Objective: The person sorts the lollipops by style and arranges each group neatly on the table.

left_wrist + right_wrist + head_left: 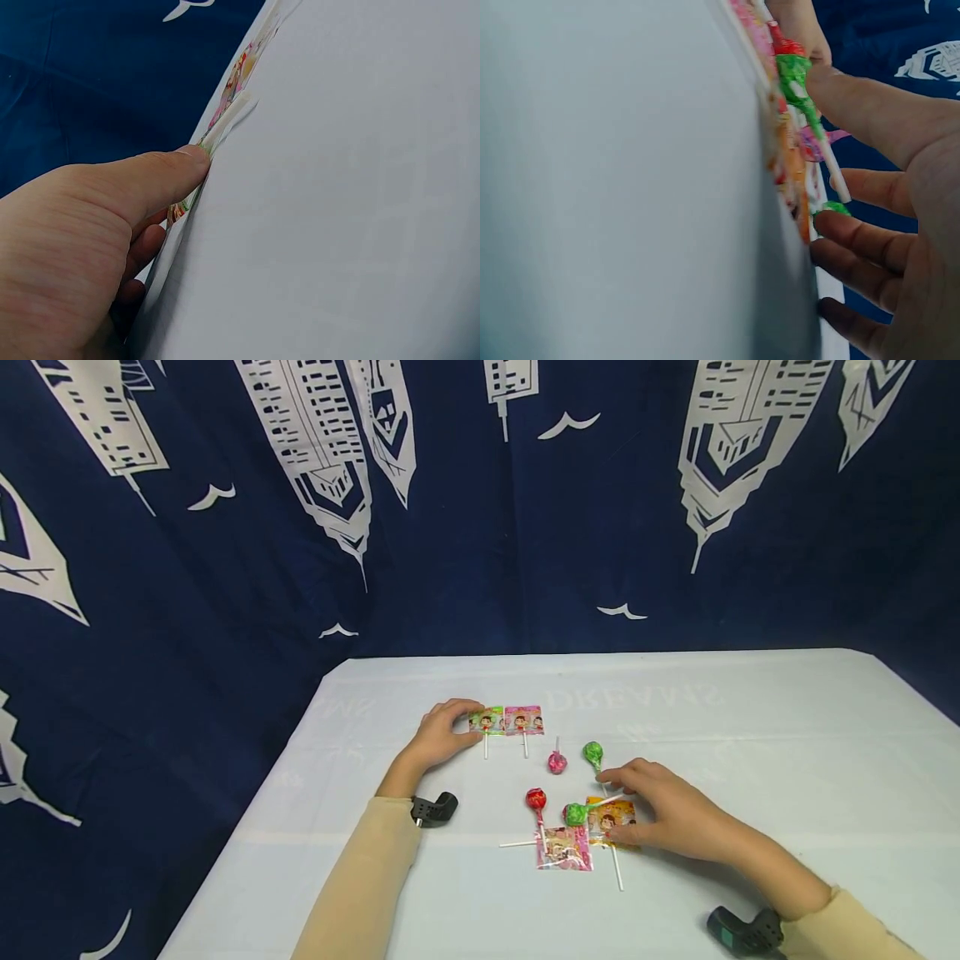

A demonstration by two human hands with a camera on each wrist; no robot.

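At the table's far side my left hand [442, 735] holds a flat lollipop in a green wrapper [489, 722] by its left end, fingers at the top edge and thumb at the bottom. A matching pink-wrapped lollipop [524, 720] lies right beside it, both sticks toward me. My right hand [667, 806] is spread over a flat orange-wrapped lollipop [617, 814], fingers apart and slightly bent. A round green lollipop [576, 814] lies across that orange wrapper; in the right wrist view its stick [834, 169] passes between thumb and fingers.
Another round green lollipop [592, 753] lies by the right fingertips, with a round pink lollipop [557, 763] to its left. Nearer me, a round red lollipop [536, 799] rests its stick over a flat pink-wrapped lollipop [566, 852]. A dark blue patterned curtain [450, 568] hangs behind the white table [787, 760].
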